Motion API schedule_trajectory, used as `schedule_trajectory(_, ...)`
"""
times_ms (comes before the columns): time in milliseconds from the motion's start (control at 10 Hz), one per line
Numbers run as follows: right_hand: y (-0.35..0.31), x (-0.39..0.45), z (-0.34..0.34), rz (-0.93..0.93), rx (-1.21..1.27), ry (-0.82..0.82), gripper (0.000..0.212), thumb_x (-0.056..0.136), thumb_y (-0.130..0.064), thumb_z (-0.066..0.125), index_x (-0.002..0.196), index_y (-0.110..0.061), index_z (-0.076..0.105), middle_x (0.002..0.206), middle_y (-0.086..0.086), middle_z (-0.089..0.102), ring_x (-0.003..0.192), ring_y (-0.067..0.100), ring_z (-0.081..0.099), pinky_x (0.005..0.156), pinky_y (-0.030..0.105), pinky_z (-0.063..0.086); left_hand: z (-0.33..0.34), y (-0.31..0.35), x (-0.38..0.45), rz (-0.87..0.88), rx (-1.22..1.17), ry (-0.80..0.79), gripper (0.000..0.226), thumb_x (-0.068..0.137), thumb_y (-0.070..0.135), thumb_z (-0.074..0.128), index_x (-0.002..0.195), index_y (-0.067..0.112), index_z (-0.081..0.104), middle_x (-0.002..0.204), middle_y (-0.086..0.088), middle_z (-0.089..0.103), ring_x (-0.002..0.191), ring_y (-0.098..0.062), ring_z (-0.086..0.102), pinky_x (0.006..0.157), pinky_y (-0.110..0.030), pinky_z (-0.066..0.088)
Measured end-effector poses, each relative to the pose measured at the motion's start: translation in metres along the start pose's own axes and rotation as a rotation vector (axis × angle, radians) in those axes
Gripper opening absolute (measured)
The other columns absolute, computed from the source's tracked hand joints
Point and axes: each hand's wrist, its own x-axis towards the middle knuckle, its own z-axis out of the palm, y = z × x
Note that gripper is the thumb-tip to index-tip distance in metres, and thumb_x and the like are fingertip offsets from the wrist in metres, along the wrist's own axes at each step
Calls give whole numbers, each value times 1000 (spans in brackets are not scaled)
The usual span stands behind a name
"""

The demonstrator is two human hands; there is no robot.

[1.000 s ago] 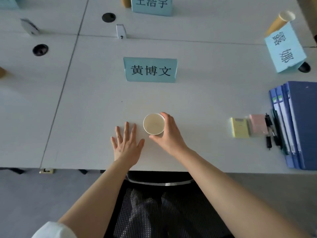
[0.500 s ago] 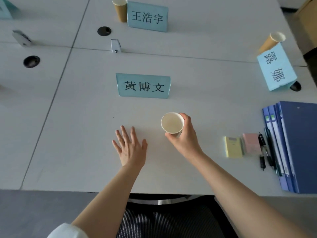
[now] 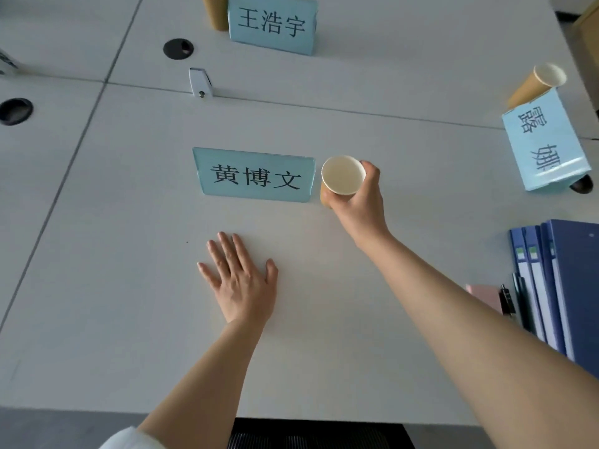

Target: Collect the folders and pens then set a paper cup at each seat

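The right arm hides most of what look like pens (image 3: 506,299).

— What can we read here?
— Three blue name cards: the near name card (image 3: 254,175) reads 黄博文, the far name card (image 3: 271,24) 王浩宇, and the right-hand name card (image 3: 545,142), turned sideways, 露娜.

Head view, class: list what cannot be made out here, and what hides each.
- Paper cup: whether its base touches the table; right hand covers it.
- Far cup: rim cut off by top edge.
- Pens: count unclear; forearm and blue folders hide them.
- Pink pad: mostly behind the forearm.
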Motion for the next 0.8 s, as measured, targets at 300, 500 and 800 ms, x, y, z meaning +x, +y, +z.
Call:
schedule_trajectory(300,8,26,11,-7,-21,-55,76,74,-33,78,134,-17,35,128,0,53,112,17,54,93,34,48,2,0,0,-23,-11,44,86,88,55,28,156,6,11,165,-9,3,152,-26,-6,120,-53,-6)
schedule_trajectory(500,13,30,6,-4,-44,-89,79,76,-28,77,139,-17,31,134,-1,50,117,17,52,97,34,46,2,-1,-1,-23,-11,47,86,86,56,28,156,7,12,165,-8,4,152,-25,-6,121,-52,-6)
schedule_trajectory(800,31,6,-18,86,-114,-138,75,86,-13,64,147,-13,22,142,5,42,130,18,41,91,20,32,-2,1,-1,-36,-18,54,88,85,59,20,157,10,7,165,-6,-1,152,-24,-10,120,-50,-10)
